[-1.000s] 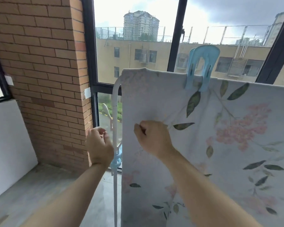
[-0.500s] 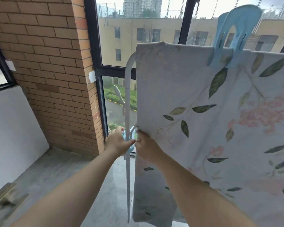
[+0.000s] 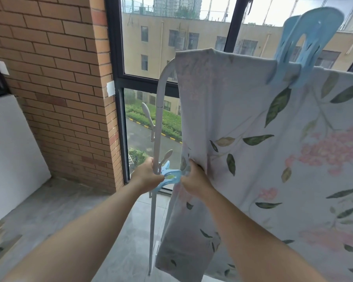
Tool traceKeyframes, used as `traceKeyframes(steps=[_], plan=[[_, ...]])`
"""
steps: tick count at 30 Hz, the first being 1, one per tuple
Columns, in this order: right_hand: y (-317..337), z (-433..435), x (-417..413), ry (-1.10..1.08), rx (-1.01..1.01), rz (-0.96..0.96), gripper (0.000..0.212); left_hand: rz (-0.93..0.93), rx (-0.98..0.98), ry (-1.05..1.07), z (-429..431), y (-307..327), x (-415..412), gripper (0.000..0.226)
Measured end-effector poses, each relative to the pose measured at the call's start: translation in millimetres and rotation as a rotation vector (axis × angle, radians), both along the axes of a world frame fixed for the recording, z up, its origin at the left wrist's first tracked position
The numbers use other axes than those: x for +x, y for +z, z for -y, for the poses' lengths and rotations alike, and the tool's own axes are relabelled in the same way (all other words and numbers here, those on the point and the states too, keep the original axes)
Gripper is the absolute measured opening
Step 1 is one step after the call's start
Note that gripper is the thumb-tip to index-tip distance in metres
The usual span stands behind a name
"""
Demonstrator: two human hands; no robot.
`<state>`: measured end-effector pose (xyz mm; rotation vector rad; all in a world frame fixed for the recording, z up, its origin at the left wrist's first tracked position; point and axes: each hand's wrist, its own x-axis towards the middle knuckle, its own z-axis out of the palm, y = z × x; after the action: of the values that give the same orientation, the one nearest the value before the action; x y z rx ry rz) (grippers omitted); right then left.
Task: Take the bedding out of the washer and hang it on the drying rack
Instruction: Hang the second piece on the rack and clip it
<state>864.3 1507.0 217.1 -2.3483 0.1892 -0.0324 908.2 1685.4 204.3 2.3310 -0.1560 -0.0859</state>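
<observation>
Sheet [image 3: 253,119], one; rack [image 3: 158,127], one; pegs [image 3: 306,45] [image 3: 171,177], two; hands [image 3: 147,174] [image 3: 194,179], two.

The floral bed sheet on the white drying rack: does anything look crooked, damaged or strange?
Nothing looks damaged or spilled. The pale floral bed sheet hangs over the white drying rack under a large light-blue plastic clip. Only its left edge is bunched, where the right hand pinches it. The left hand holds a second blue clip.
</observation>
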Motion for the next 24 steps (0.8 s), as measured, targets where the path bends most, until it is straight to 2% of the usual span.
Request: traceKeyframes(steps=[2,6,9,11,13,16,21,24], plan=[[-2.7,2.5,4.5,-0.005,0.012,-0.022,0.062,-0.016,0.019,-0.047,-0.5,-0.6,1.0,0.052],[-3.0,7.6,6.7,0.014,-0.056,-0.036,0.065,-0.073,-0.012,-0.058,-1.2,0.6,6.8,0.059],[-5.9,12.7,8.7,0.099,-0.121,-0.114,0.089,-0.159,-0.098,-0.094,1.1,4.7,9.8,0.064],[-8.7,12.8,8.1,0.193,-0.184,-0.163,0.111,-0.189,-0.140,-0.084,1.1,5.5,11.1,0.059],[-12.3,12.0,7.3,0.276,-0.212,-0.205,0.121,-0.194,-0.135,-0.080,0.9,4.2,12.4,0.056],[-19.2,8.9,2.6,0.339,-0.187,-0.239,0.114,-0.158,-0.084,-0.074,1.1,4.3,10.5,0.051],[-33.7,-3.1,-9.0,0.267,-0.232,-0.178,0.088,-0.074,0.060,-0.037,-1.9,6.9,3.1,0.038],[-30.4,-10.6,-18.4,0.232,-0.282,-0.095,0.090,0.036,0.019,0.027,-4.2,11.2,-2.9,0.041]])
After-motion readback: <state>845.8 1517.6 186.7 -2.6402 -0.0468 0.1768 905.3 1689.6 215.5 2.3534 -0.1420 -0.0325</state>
